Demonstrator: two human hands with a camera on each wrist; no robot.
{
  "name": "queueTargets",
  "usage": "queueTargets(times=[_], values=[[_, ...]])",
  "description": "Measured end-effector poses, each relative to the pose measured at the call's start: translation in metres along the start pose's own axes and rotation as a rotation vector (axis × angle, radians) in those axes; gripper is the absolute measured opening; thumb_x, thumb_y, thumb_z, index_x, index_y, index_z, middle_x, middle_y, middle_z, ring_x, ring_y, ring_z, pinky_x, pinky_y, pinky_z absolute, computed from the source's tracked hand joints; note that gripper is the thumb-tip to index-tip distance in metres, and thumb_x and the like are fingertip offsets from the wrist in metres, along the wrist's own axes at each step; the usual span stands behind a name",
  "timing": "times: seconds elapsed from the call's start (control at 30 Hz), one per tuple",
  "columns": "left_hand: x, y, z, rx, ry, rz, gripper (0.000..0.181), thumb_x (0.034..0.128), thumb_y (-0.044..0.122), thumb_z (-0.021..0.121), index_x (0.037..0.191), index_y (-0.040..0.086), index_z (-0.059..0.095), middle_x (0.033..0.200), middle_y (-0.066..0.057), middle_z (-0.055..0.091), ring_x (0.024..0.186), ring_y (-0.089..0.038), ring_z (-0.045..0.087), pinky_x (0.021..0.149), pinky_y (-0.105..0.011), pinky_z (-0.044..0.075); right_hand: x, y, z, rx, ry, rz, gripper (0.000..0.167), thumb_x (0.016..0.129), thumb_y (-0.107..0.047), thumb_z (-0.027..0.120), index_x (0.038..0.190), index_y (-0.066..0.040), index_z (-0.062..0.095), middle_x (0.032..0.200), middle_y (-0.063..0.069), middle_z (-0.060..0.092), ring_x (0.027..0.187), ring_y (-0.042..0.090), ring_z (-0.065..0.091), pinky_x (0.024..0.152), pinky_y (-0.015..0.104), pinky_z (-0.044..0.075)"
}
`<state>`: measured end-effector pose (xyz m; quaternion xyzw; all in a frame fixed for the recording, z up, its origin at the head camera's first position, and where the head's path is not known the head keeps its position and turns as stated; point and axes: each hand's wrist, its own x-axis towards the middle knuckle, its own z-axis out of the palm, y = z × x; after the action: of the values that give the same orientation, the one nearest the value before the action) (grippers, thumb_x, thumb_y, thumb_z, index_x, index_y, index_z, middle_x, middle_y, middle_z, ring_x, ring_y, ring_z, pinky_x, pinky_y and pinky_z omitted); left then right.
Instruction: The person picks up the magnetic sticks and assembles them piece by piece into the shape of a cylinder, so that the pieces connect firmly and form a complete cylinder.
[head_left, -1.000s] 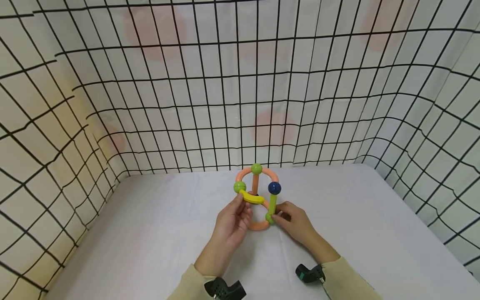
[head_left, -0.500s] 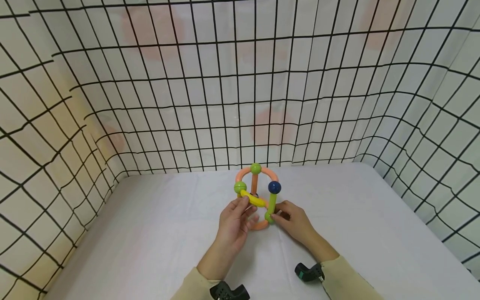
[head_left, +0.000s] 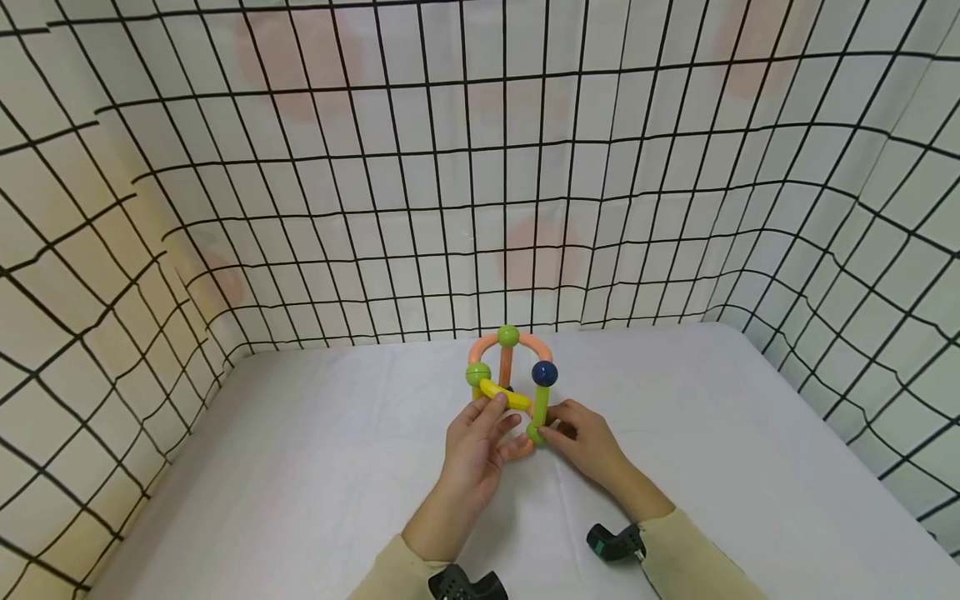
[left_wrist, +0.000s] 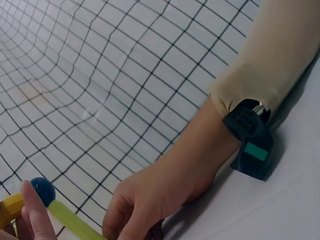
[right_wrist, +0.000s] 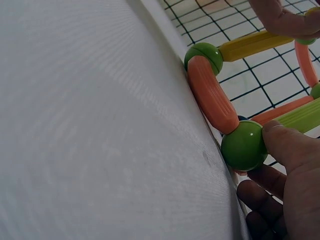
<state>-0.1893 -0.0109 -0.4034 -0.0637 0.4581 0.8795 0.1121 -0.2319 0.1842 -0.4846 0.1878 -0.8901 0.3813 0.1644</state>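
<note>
On the white table stands a frame of toy building rods and balls, with orange curved rods and a green ball (head_left: 508,336) at its top. My left hand (head_left: 472,454) pinches a yellow curved rod (head_left: 506,395) across the frame's near upper side. One rod end is by the left green ball (head_left: 477,373); whether it touches is unclear. The other end points toward the lower right, under the dark blue ball (head_left: 544,373). My right hand (head_left: 588,443) pinches the lower green ball (right_wrist: 244,145) where the light green upright rod (right_wrist: 302,116) meets it. Fingers hide part of the base.
A white cloth covers the table (head_left: 315,467). Black grid netting (head_left: 420,208) over white sheeting rises at the back and both sides. Each wrist carries a black camera, such as the right wrist's camera (head_left: 615,542).
My left hand has shifted slightly rightward against the frame, and the yellow rod's right end has tipped lower. The right hand keeps its hold on the lower green ball.
</note>
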Motion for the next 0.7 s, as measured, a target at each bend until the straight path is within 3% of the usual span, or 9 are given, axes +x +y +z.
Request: queueTargets(times=[0.27,0.7], values=[[0.0012,0.0013,-0.0011,-0.031,0.018,0.012,0.043,0.0945,0.034,0.069,0.122,0.004,0.055,0.101,-0.001,0.064,0.088,-0.011,0.066,0.068,-0.025,0.06,0.0013,0.0001,0.0005,0.011,0.015,-0.015,0.016,0.086,-0.018,0.079,0.1,-0.014,0.074,0.092,-0.001,0.067,0.075,0.004,0.054,0.067,0.022,0.047],[0.0025,0.005,-0.0045,-0.03,0.047,-0.021,0.045,0.0903,0.04,0.073,0.119,0.008,0.058,0.108,-0.001,0.068,0.093,-0.013,0.065,0.079,-0.027,0.06,0.0054,-0.0039,-0.0002,0.109,0.008,0.04,0.019,0.087,-0.017,0.077,0.105,-0.013,0.072,0.1,0.001,0.07,0.077,0.005,0.058,0.068,0.021,0.05]])
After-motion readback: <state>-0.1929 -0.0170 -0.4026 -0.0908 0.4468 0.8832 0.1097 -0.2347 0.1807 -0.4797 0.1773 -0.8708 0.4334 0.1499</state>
